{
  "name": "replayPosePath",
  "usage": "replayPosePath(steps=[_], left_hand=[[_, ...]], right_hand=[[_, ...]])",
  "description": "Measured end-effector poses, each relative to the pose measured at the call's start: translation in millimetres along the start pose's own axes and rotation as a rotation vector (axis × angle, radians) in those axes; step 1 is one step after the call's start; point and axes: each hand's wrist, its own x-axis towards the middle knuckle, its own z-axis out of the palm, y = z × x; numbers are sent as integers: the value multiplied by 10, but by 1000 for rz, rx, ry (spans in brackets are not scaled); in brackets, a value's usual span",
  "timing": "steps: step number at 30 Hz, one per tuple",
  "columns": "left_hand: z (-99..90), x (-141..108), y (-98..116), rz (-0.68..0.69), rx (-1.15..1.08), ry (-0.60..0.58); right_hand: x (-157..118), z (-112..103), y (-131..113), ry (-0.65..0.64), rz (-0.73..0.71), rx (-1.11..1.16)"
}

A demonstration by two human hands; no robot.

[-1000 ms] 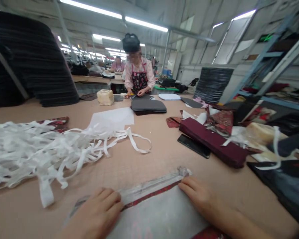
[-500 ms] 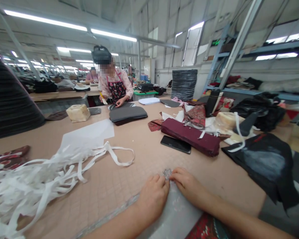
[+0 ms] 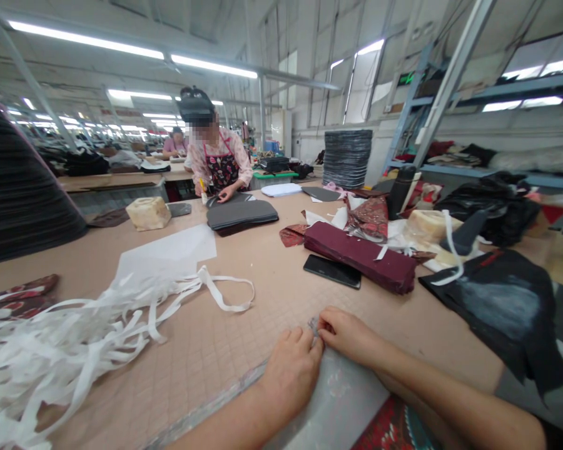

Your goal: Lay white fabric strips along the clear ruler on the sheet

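At the front edge of the table, my left hand [image 3: 294,362] presses with bent fingers on the top end of a pale grey sheet of fabric [image 3: 342,400] with faint floral marks. Just to its right, my right hand [image 3: 344,331] pinches the same end, fingertips closed on a small gathered grey bit [image 3: 312,324]. The two hands nearly touch. Red patterned fabric [image 3: 385,425] shows beside the sheet at the lower right, partly under my right forearm. My left forearm hides part of the sheet's long left edge.
A heap of white strips [image 3: 75,350] covers the left side. Ahead lie a black phone [image 3: 332,271], a maroon fabric bundle [image 3: 359,253] and a stack of dark pieces [image 3: 241,215]. A co-worker [image 3: 220,156] holds a brush across the table. Black material [image 3: 507,306] lies right.
My right hand has shifted slightly up, its fingers curling in more tightly at the sheet's end. My left hand has hardly moved. The co-worker's brush hand has moved right.
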Motion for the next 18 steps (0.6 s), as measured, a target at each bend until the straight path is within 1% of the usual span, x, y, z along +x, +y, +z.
replayPosePath(steps=[3, 6, 9, 12, 15, 18], left_hand=[[4, 0, 4, 1, -1, 8], [-25, -34, 2, -5, 5, -9], [-97, -178, -39, -49, -14, -44], [-219, -498, -144, -124, -60, -92], [-365, -944, -302, -211, -113, -137], [-493, -1353, -457, -342, -173, -200]], right_hand=[[98, -15, 38, -66, 16, -12], [206, -68, 99, -151, 27, -1], [258, -111, 132, -177, 34, 15], [233, -105, 121, -158, 45, 24], [190, -67, 104, -118, 74, 22], [181, -40, 93, -87, 86, 30]])
